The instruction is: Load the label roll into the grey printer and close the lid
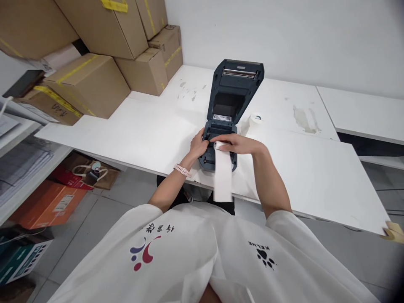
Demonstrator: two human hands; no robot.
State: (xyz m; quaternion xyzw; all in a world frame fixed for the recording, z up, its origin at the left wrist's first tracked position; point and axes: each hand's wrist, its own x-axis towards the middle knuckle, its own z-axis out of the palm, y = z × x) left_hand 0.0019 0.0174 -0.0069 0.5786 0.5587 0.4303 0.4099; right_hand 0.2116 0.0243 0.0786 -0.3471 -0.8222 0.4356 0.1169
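Observation:
A dark label printer (235, 84) stands on the white table with its lid raised and its inside exposed. My right hand (240, 144) is closed on a small roll of white label paper (223, 174), holding it over the printer's open bay. A strip of this paper hangs down past the printer's front and the table edge. My left hand (198, 144), with a pink band at the wrist, grips the left side of the printer's base. Behind my right hand lies another white roll (255, 122), on its side with some paper loose.
Cardboard boxes (91, 84) are stacked at the back left of the white table (151, 126). A white wall rises behind. Below on the left are a shelf with papers (25, 164) and an orange box (47, 204). Yellow tape (394, 231) sits at the table's right corner.

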